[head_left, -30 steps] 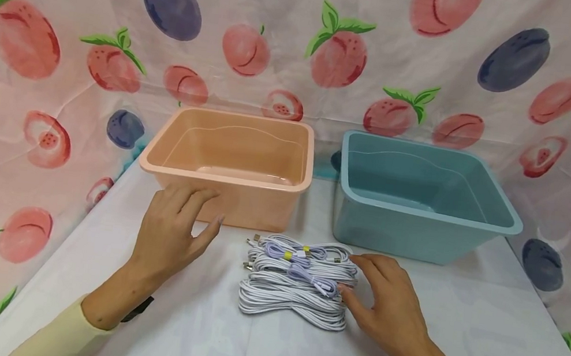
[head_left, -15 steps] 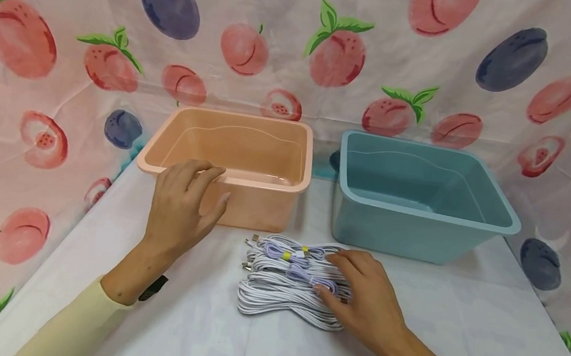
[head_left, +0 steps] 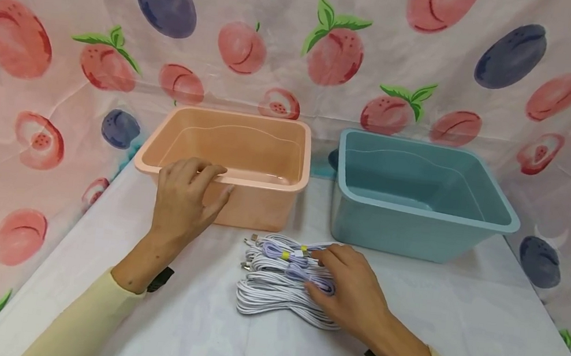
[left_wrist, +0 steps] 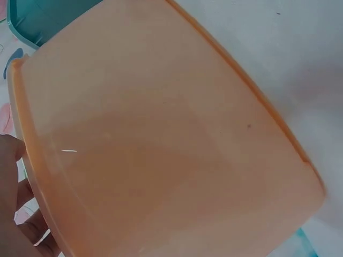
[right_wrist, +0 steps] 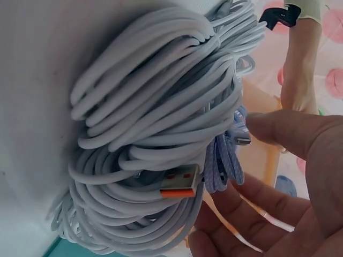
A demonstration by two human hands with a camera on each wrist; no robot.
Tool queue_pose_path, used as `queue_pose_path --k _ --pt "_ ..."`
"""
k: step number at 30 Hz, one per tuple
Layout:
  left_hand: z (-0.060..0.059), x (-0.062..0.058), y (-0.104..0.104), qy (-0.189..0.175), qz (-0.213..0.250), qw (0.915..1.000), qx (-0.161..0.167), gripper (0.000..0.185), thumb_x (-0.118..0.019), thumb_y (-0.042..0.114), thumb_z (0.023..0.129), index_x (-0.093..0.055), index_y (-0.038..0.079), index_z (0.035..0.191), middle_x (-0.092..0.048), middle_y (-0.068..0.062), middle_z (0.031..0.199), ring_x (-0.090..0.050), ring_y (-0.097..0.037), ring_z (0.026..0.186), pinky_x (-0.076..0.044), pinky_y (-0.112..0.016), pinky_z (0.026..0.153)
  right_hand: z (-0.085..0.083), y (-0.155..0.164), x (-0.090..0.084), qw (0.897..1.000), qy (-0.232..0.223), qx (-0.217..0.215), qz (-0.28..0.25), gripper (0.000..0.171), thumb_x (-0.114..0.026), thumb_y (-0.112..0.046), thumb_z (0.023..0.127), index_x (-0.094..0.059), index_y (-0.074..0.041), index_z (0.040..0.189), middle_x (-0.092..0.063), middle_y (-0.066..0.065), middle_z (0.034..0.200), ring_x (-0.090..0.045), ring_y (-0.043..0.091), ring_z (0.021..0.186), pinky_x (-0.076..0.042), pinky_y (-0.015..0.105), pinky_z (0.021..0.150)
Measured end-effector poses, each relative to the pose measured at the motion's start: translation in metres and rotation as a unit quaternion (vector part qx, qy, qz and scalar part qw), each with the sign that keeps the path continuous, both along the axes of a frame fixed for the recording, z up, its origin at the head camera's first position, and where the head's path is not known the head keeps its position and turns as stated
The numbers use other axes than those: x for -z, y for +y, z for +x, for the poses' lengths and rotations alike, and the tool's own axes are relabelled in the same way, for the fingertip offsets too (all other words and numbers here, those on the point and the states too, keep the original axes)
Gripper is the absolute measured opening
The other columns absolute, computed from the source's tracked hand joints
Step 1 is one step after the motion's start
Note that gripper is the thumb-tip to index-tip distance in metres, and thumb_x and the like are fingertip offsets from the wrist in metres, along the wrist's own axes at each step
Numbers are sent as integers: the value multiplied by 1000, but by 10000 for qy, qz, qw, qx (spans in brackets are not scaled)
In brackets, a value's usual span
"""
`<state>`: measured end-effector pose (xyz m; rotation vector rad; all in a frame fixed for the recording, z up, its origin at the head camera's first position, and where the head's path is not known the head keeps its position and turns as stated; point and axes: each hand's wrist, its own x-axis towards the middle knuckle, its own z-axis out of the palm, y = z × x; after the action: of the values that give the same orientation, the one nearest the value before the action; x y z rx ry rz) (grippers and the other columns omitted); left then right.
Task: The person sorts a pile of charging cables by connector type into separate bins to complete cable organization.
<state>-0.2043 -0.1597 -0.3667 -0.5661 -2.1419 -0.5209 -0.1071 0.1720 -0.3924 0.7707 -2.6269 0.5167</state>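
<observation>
Nearest you, your right hand (head_left: 352,292) rests on the pile of coiled white charging cables (head_left: 279,285) lying on the white tabletop (head_left: 458,324), its grip narrow as thumb and fingers (right_wrist: 284,128) pinch a lilac braided cable (head_left: 302,271) on top. Further back, your left hand (head_left: 181,202) curls over the near rim of the peach rectangular plastic tub (head_left: 267,153). The teal rectangular plastic tub (head_left: 417,215) stands just beside it to the right.
</observation>
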Motion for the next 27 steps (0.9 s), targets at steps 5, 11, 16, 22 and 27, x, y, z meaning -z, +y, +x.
queue_pose_path --k 5,11,16,22,27 --pt "0 3 -2 78 19 10000 56 28 -81 30 93 -74 7 108 -66 -14 103 -63 -41 103 -42 -60 92 -1 -2 2 9995 -92 -110 267 35 -94 -24 78 -77 -15 107 -69 -4 102 -64 15 98 -57 39 88" --pt "0 2 -3 81 -135 9999 31 30 -81 33 95 -74 6 109 -67 -15 102 -65 -39 102 -41 -60 94 -2 -4 6 9995 27 -232 221 21 -91 -18 79 -78 -18 96 -67 -7 98 -64 15 98 -57 38 88" --pt "-2 0 -4 146 -174 9997 32 30 -84 30 93 -75 6 107 -67 -15 100 -66 -39 100 -42 -59 93 -4 -5 7 9992 178 -301 210 16 -87 -14 80 -78 -17 93 -67 -6 96 -64 16 97 -57 38 89" --pt "-1 0 -5 152 -207 9997 62 30 -82 32 95 -75 6 108 -67 -15 100 -65 -39 98 -41 -59 93 -4 -6 8 9989 231 -235 336 16 -86 -15 81 -77 -16 93 -67 -5 95 -65 17 96 -57 39 90" --pt "-2 2 -5 247 -203 9994 103 31 -82 34 95 -75 7 108 -67 -15 100 -66 -38 97 -41 -59 92 -2 -4 6 9991 273 -236 229 18 -86 -14 80 -74 -16 93 -67 -5 94 -64 15 94 -57 38 85"
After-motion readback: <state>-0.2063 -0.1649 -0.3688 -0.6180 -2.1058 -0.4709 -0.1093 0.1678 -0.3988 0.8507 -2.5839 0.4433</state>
